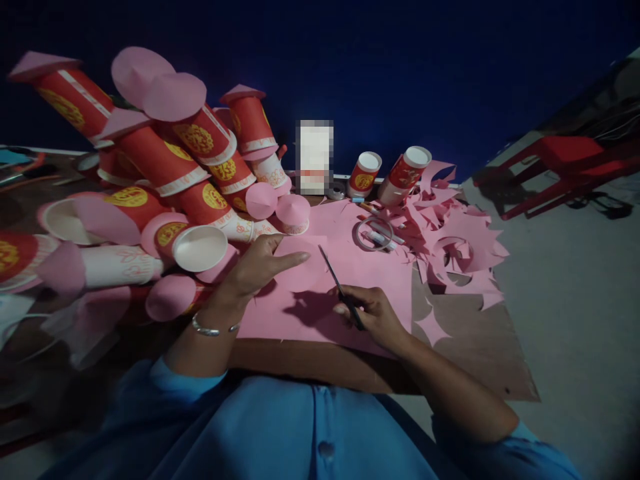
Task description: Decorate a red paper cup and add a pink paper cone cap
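Observation:
My left hand (263,265) is closed on a rounded piece of pink paper (300,270), thumb on top and fingers hidden behind it. One edge of that piece looks straight. In my right hand (369,312) is a pair of scissors (344,290) with dark handles, the blades pointing up and toward the paper's right side. The blades look closed together, or nearly so, and apart from the paper. Beneath both hands a large pink sheet (320,320) lies on the brown table (475,360).
Red paper cups (150,160) with pink cone tops are piled at the left. Pink paper scraps (465,247) heap at the right, beside a roll of clear tape (375,233) and pens. Two upright cup stacks (365,177) stand behind. A red stool (560,167) is on the floor.

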A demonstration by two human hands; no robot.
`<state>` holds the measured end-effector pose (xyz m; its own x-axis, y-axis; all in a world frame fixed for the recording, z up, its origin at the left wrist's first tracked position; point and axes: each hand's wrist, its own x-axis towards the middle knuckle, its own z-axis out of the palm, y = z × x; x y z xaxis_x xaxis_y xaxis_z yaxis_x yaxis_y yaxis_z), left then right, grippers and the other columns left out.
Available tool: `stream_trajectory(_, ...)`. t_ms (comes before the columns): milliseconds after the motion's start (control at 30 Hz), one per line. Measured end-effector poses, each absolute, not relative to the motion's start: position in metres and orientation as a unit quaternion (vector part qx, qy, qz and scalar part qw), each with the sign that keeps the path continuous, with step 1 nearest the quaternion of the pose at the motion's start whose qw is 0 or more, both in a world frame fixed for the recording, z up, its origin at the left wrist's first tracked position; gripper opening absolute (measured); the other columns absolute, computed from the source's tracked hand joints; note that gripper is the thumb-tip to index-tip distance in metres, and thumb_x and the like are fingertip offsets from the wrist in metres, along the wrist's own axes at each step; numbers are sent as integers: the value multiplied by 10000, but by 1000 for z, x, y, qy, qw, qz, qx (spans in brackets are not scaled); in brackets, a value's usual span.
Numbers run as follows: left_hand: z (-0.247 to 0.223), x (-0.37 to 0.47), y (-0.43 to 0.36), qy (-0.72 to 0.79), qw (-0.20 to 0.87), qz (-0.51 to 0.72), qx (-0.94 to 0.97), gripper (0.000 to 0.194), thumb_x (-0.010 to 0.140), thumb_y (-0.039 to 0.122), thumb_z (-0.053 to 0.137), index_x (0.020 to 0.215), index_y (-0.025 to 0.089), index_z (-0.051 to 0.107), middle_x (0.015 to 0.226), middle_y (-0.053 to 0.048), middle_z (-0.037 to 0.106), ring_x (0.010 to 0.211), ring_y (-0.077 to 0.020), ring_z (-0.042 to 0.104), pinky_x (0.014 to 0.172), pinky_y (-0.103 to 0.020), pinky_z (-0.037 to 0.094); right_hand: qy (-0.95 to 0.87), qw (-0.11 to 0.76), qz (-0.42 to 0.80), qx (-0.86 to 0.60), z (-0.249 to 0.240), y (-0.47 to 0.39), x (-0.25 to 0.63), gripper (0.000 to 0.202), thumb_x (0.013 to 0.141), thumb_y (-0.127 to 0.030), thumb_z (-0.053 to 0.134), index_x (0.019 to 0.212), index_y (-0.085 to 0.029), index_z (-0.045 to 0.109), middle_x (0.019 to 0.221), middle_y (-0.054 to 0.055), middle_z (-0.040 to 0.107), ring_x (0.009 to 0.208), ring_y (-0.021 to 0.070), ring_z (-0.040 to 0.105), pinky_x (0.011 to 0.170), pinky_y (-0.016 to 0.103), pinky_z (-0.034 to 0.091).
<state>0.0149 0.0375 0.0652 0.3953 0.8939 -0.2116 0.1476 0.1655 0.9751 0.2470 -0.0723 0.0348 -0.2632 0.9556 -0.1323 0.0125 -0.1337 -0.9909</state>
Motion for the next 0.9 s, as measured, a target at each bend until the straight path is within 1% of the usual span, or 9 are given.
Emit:
stream_trajectory(200,64,10,41,449,613,283,586,370,753,466,900,908,149,792,888,-59,800,807,-208,709,768,-334,573,-513,389,608,-464,32,-72,247,432,837,-584,844,907,-165,764,586,-49,553,516,87,475,514,210,430)
stream_trajectory(333,64,8,42,452,596,269,607,360,756,483,891,895,165,795,864,-45,798,815,-209,709,773,-329,576,-513,386,614,-458,30,-72,248,415,824,-564,864,906,-169,767,602,-43,566,528,92,480,519,215,435)
stream_trajectory(400,65,8,43,449,584,270,620,349,746,481,892,878,173,793,858,-36,798,808,-202,701,778,-329,580,-513,386,615,-457,30,-72,248,411,829,-566,860,883,-171,760,603,-44,555,535,91,472,523,216,431)
stream_trajectory(600,69,8,44,432,583,280,629,372,721,474,912,921,182,799,922,-37,802,875,-219,702,853,-360,578,-513,381,618,-458,33,-72,248,420,824,-571,863,832,-170,738,603,-50,510,533,87,442,516,216,409)
stream_trajectory(667,68,8,44,435,586,288,620,351,720,452,912,908,180,796,896,-27,783,850,-202,682,832,-344,560,-514,382,615,-460,32,-72,248,418,820,-567,868,844,-170,740,605,-52,510,532,86,444,516,214,410)
stream_trajectory(733,67,8,44,441,595,301,601,328,726,450,901,849,172,781,813,-9,740,766,-166,636,755,-309,522,-514,384,613,-460,30,-72,249,413,825,-562,868,864,-171,743,604,-52,521,530,85,449,518,212,414)
stream_trajectory(800,66,10,43,447,599,318,583,339,726,467,893,767,165,746,727,11,681,686,-134,570,678,-280,467,-517,384,613,-458,29,-73,250,402,841,-554,859,877,-170,746,603,-51,535,531,84,457,522,209,419)
stream_trajectory(900,65,12,43,454,594,335,573,372,708,483,898,725,162,711,694,20,641,658,-123,524,638,-266,420,-518,390,612,-452,28,-73,250,386,862,-541,845,876,-168,747,600,-51,543,524,80,464,521,203,419)
